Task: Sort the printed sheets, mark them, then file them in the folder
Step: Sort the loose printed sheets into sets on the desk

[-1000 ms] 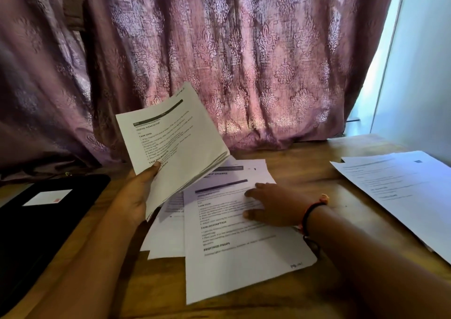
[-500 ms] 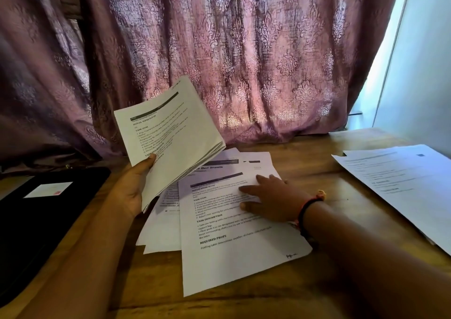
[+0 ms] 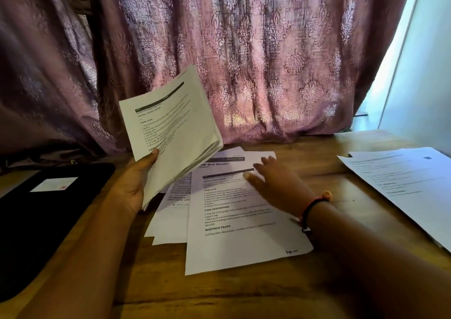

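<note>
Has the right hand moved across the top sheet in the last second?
Yes. The right hand has slid up the top sheet toward the curtain; its fingertips now reach the dark header bar.

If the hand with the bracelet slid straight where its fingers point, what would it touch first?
Probably the right hand would slide off the top sheet onto the Bed Sheets page beneath it. Beyond hangs the stack held in the left hand, but depth is unclear.

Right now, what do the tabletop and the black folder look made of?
Tabletop: likely wood, brown with grain lines, low sheen. Black folder: matte dark cover, rounded corner, perhaps leatherette or fabric; too dark to tell.
</note>
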